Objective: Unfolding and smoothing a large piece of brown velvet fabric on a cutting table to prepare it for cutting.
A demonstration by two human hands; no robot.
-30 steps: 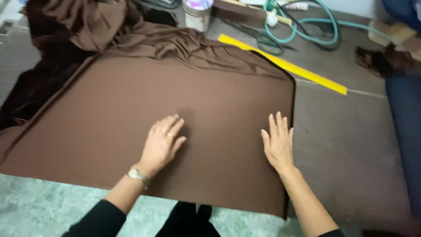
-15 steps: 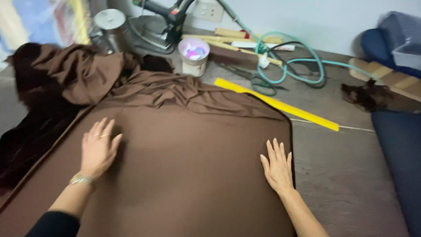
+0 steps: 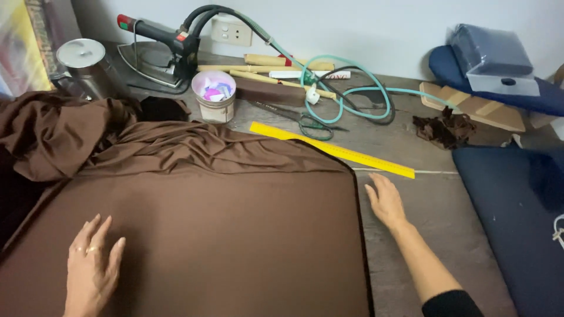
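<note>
Her left hand (image 3: 91,273) lies flat, fingers spread, on the brown fabric (image 3: 223,217), while the right hand (image 3: 385,201) rests open on the grey table (image 3: 435,199) near the yellow ruler (image 3: 332,149).

The left hand (image 3: 90,276) had a couple of thin gold rings on its fingers, while the right hand (image 3: 386,202) was bare, with a black sleeve (image 3: 451,304) pushed up that forearm.
</note>
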